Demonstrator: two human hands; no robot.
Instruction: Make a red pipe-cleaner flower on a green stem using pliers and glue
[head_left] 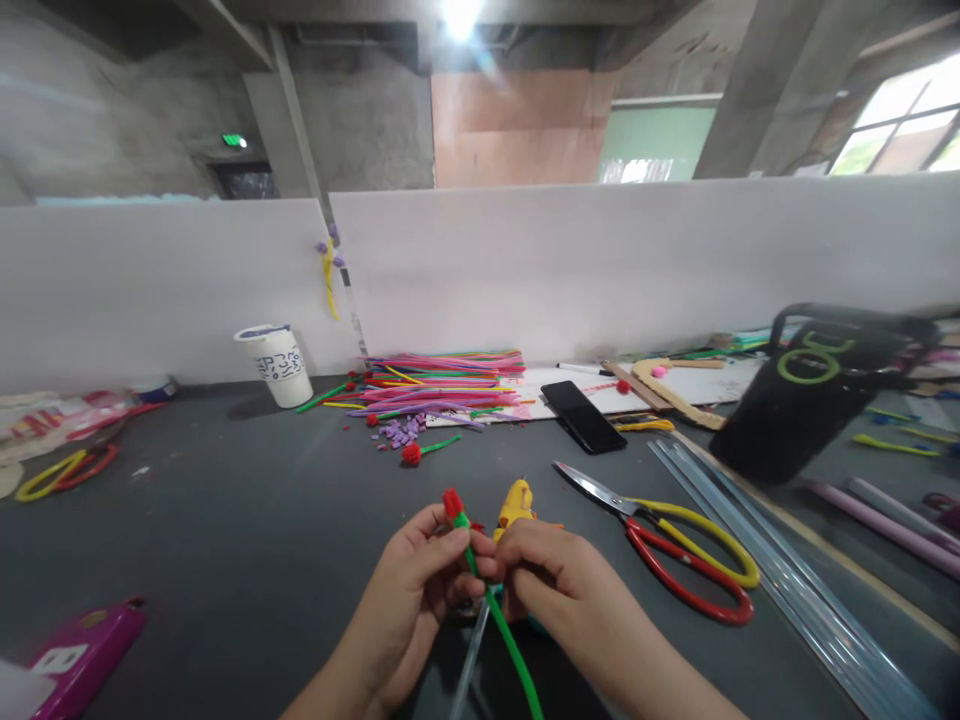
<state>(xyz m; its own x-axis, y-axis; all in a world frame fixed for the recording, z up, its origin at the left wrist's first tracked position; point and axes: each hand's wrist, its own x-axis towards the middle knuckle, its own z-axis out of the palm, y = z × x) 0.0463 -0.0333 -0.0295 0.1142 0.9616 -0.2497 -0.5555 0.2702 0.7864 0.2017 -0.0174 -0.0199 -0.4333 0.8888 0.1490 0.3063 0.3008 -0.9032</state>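
A pipe-cleaner flower [454, 503] with a small red head and a green stem [513, 655] is held in my left hand [427, 570], pinched between thumb and fingers just below the head. My right hand [562, 590] is closed beside the stem, its fingertips bunched close to the left fingers; what lies between them is hidden. Just beyond my hands, a yellow glue gun [516, 505] shows in part. A clear glue stick [471, 660] slants down below it, beside the green stem.
Scissors with red and yellow handles [690, 555] lie to the right, near clear rods [780, 580]. Farther back are a phone [583, 416], pipe cleaners [442, 385], purple bits [401, 432] and another red flower [412, 454]. A white cup [275, 368] and black jug [802, 400] stand behind.
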